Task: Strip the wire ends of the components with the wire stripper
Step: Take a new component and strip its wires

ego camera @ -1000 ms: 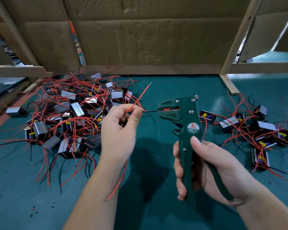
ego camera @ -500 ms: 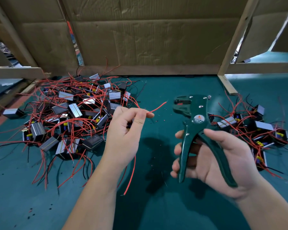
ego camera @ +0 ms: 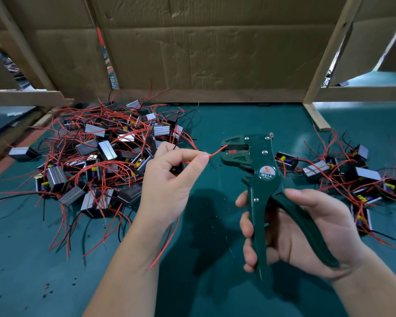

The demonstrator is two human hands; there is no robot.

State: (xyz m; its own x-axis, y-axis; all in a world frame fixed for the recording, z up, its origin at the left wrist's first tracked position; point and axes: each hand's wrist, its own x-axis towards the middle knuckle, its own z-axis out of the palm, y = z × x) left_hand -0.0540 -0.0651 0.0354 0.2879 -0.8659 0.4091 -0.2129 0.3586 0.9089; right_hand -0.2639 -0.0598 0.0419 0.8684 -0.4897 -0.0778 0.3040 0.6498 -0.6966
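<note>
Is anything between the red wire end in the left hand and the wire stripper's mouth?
Nothing visible. The left hand pinches the red wire, whose tip reaches the open mouth of the wire stripper held by the right hand. A small red piece sits inside, possibly part of the tool.

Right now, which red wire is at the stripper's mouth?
The red wire pinched by the left hand: its tip alone reaches the wire stripper.

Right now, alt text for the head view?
A left hand pinches a red wire, its tip at the mouth of a green wire stripper gripped by the right hand. Wired components lie in a large pile at left, a smaller pile at right.
</note>
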